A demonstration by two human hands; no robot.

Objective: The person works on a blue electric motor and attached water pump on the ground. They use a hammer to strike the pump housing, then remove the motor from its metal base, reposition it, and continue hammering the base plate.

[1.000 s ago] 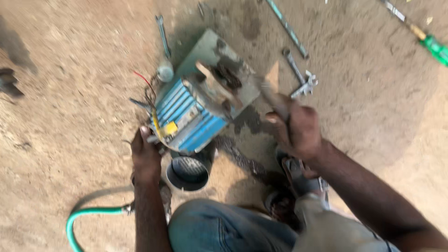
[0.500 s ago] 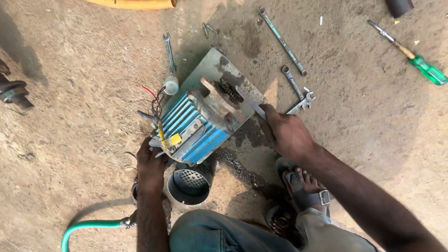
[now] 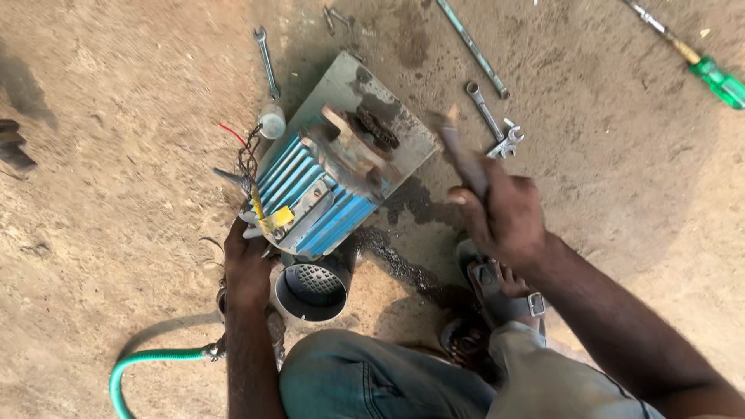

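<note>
Nearest the camera, on bare dirt ground: denim knee (image 3: 365,380), green hose (image 3: 136,365) at the lower left edge, grey fan cowl (image 3: 312,289). Left hand (image 3: 247,268) closed over the wired end of the blue ribbed motor (image 3: 318,198), steadying it. Motor lies tilted on a grey base plate (image 3: 365,101), mid-ground. Right hand (image 3: 504,213), fingers wrapped tight on a blurred tool handle (image 3: 462,155); half a second ago it sat against the motor's side, now it is drawn back and apart from it. Judged: between strikes on the end housing. Beyond: spanners (image 3: 497,128), long rod (image 3: 472,46), green screwdriver (image 3: 710,74) at the far right corner.
</note>
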